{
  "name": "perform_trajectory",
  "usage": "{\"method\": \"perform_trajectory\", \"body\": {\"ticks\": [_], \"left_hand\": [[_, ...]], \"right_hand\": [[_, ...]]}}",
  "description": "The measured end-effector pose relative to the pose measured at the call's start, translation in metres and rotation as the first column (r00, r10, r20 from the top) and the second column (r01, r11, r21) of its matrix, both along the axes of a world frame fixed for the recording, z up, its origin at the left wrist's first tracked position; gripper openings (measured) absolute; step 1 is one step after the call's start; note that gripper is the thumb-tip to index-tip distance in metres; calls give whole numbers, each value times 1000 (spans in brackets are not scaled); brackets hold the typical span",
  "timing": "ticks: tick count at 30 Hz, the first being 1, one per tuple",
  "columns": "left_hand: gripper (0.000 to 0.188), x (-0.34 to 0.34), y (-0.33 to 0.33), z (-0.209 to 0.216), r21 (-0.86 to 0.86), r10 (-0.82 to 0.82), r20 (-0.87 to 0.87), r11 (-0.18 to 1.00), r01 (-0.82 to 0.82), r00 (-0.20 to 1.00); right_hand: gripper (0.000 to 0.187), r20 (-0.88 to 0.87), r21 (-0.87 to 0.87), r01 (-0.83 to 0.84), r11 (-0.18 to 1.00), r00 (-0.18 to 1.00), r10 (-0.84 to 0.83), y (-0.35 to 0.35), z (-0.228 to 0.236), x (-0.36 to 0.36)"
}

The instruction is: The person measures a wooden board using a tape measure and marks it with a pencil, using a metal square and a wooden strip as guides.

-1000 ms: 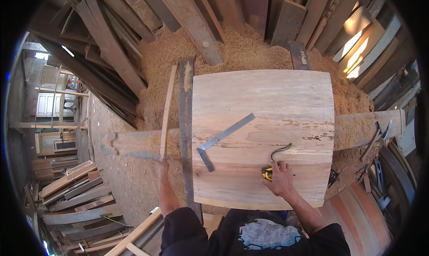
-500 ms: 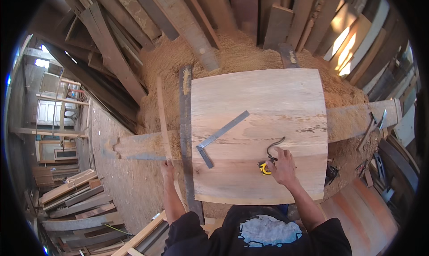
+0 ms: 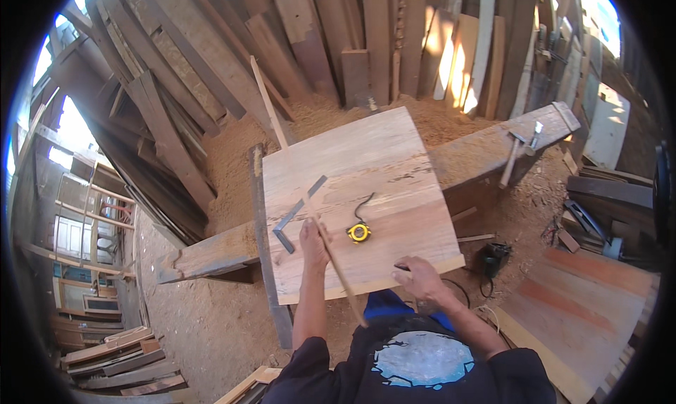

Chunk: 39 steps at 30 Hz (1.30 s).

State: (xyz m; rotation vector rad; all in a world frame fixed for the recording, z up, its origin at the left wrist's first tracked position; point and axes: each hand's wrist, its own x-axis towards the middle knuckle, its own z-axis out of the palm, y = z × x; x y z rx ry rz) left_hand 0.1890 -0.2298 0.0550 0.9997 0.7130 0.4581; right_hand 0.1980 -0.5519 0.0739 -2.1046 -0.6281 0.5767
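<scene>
A wide pale wooden panel [image 3: 394, 150] lies in front of me on supports. My left hand [image 3: 314, 243], over its left part, is closed around a long thin wooden strip [image 3: 267, 104] that slants across the panel from beyond the far edge to near my body. My right hand [image 3: 420, 278] is at the panel's near right edge, its fingers pinched on a small dark thing I cannot make out. A yellow and black tape measure [image 3: 359, 232] with a dark strap rests on the panel between my hands. Left of it lies a metal try square [image 3: 287, 221], partly crossed by the strip.
A sawdust-covered beam [image 3: 486, 147] runs under the panel, with a hammer [image 3: 512, 161] on its right part. Many boards [image 3: 310, 45] lean at the back. A black power tool [image 3: 491, 259] stands on the ground to the right, near a reddish panel [image 3: 563, 298].
My left hand has brought the strip from beside the panel to over it. My right hand has left the tape measure and moved to the near edge. The view has turned.
</scene>
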Motion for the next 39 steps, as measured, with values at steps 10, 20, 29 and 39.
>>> {"method": "perform_trajectory", "body": {"ticks": [10, 20, 29, 39], "left_hand": [[10, 78, -142, -68, -217, -309, 124, 919, 330, 943], [41, 44, -100, -78, 747, -151, -649, -313, 587, 746], [53, 2, 30, -37, 232, 150, -951, -227, 946, 270], [84, 190, 8, -121, 754, -165, -649, -9, 657, 742]], "right_hand": [[61, 218, -220, 338, 915, 931, -292, -34, -18, -59], [54, 206, -106, 486, 868, 864, -459, -21, -99, -77], [56, 144, -112, 579, 807, 813, -564, 9, -105, -89], [53, 253, -294, 712, 638, 702, -666, 16, -92, -97]]}}
